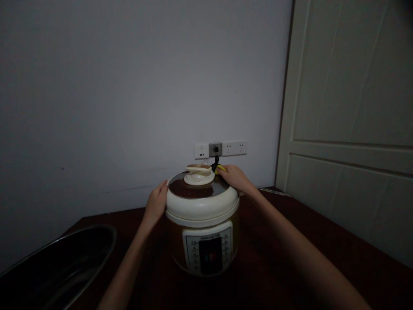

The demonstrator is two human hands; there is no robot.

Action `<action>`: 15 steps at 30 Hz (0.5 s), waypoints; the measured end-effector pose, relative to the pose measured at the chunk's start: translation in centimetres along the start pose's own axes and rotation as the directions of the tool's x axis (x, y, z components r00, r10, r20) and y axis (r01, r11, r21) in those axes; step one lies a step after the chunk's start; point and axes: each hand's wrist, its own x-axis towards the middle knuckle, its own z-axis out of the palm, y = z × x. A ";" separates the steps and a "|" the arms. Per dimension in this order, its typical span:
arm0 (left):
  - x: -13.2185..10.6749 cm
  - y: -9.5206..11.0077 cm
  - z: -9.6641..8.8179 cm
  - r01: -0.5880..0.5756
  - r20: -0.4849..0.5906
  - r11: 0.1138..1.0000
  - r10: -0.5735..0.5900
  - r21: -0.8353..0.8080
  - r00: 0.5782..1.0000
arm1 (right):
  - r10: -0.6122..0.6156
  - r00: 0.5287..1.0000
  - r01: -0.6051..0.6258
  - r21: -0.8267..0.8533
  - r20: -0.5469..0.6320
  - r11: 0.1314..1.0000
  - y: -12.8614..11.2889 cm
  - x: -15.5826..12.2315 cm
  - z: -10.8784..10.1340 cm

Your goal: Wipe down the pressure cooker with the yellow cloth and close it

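Note:
A cream and brown electric pressure cooker (203, 224) stands on a dark wooden table (284, 258), its control panel facing me. Its lid (201, 200) is on, with a cream handle (198, 172) on top. My left hand (157, 202) rests against the left side of the lid rim. My right hand (235, 177) reaches over the lid's far right edge and holds something yellow (221, 168) at its fingertips. A black cord (214, 163) runs from behind the cooker up to the wall socket.
A large dark metal basin (61, 262) sits at the table's left front. A white socket strip (221, 149) is on the grey wall behind the cooker. A cream panelled door (348, 129) stands at the right.

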 end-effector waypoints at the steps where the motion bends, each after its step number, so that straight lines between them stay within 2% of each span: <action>1: 0.0 0.0 0.0 0.000 -0.006 1.000 0.000 0.008 1.000 | 0.017 1.000 -0.017 -0.014 -0.005 1.000 -0.1 0.2 0.0; 4: 0.0 -0.1 0.0 -0.011 -0.004 1.000 0.011 0.024 1.000 | 0.052 0.998 -0.053 -0.036 -0.020 0.998 -0.6 -0.1 0.1; 8: 0.0 -0.2 0.0 -0.039 -0.007 0.999 0.039 0.036 0.999 | 0.068 0.996 -0.070 -0.030 -0.056 0.997 -2.4 -2.8 0.0; 11: 0.0 -0.4 0.0 -0.052 0.006 0.998 0.051 0.039 0.999 | -0.056 0.983 0.063 0.034 -0.173 0.997 -4.8 -5.9 0.1; 13: 0.0 -0.4 0.1 -0.035 -0.010 0.999 0.035 0.030 0.999 | -0.187 0.951 0.206 0.052 -0.247 0.977 -6.3 -7.8 0.3; 15: 0.0 -0.4 0.1 -0.033 -0.012 0.999 0.033 0.024 0.999 | -0.266 0.922 0.289 0.044 -0.281 0.956 -7.3 -9.2 0.6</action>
